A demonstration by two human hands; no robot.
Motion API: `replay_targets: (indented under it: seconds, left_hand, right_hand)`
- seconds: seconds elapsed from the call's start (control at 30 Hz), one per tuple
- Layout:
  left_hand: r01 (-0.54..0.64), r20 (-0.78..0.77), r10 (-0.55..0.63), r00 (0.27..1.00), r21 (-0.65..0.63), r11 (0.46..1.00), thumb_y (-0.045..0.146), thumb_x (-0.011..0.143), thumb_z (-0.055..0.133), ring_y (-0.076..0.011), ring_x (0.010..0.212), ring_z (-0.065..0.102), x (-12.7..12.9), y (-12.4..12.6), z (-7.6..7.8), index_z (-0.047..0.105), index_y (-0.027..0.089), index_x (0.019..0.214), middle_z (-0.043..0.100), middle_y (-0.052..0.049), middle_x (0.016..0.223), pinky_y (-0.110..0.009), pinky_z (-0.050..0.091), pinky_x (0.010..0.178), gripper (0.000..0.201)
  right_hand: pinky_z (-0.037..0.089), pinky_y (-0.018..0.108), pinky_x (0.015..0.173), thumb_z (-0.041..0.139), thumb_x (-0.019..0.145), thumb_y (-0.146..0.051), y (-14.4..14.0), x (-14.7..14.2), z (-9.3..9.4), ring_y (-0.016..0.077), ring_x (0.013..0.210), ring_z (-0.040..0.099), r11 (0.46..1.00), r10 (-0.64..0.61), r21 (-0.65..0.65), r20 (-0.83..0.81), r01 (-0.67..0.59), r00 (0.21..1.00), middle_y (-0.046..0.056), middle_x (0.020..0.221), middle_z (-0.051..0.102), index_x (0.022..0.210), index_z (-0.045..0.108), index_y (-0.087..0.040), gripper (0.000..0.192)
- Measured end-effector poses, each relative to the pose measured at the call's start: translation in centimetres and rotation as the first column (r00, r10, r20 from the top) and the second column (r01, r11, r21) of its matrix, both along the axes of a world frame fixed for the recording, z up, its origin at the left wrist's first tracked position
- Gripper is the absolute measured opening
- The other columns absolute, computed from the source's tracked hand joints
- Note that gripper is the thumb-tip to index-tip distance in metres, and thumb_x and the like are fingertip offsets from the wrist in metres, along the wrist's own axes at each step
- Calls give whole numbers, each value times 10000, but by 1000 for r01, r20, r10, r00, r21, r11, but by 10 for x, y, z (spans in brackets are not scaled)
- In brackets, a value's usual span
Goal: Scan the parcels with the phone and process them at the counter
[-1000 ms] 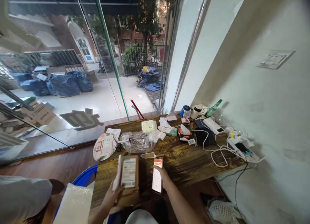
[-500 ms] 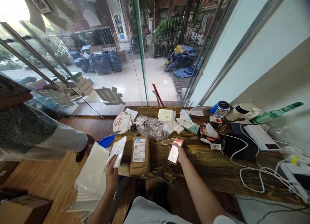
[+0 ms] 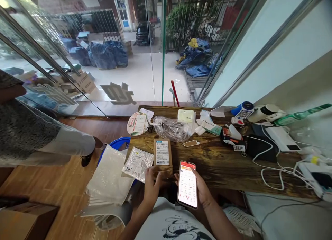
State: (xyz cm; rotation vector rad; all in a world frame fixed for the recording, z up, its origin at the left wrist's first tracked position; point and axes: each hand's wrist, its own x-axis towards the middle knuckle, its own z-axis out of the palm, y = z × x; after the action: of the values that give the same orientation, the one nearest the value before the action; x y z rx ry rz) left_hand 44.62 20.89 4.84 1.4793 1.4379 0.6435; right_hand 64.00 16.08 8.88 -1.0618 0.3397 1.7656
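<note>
Two hands work at the near edge of the wooden worktop point(image 3: 207, 163). The right hand point(image 3: 203, 191) holds a phone point(image 3: 187, 184) upright just off that edge, its fingers wrapped around the casing from behind, the lit screen facing the person. The left hand point(image 3: 151, 184) rests its fingertips on the near end of a brown cardboard parcel point(image 3: 163, 155), fingers spread flat rather than curled round it. The parcel lies close to the near edge, label up, and just beside it, toward the worktop's left corner, lies a clear plastic mailer point(image 3: 138, 163) marked 5042, its corner hanging over the edge.

Behind the parcel sits a crumpled clear bag point(image 3: 172, 128), with a round printed fan point(image 3: 137, 124) at the far left corner and a small scoop-like tool point(image 3: 195, 142) near the middle. White cables point(image 3: 275, 170) trail across the right end, next to a black pouch point(image 3: 259, 151). Off the left edge a stack of white mailer bags point(image 3: 109, 179) covers a blue bin point(image 3: 116, 144). Another person stands at the left on the wood floor point(image 3: 52, 195).
</note>
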Motion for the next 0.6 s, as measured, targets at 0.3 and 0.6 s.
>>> replay_targets:
  seconds: [0.3,0.6]
  left_hand:
    - [422,635,-100,766,-380,823,581,803,492,-259,1183,515,1,0,44,590,156,1204,582,-106,1266,-391,371,1046,593]
    - [420,691,204,693,-617,665,517,617,734,-275,1032,608,-13,9,49,585,163,1199,664,-130,1102,-391,479,864,697]
  right_hand:
    - [444,430,891,700,664,-284,15,-40,33,277,931,652,981,-101,186,241,57,965,43,815,740,884,617,-199,251]
    - [444,416,837,668,601,-215,13,-48,48,263,886,643,953,-53,300,298,-41,953,54,957,727,1051,580,-212,459]
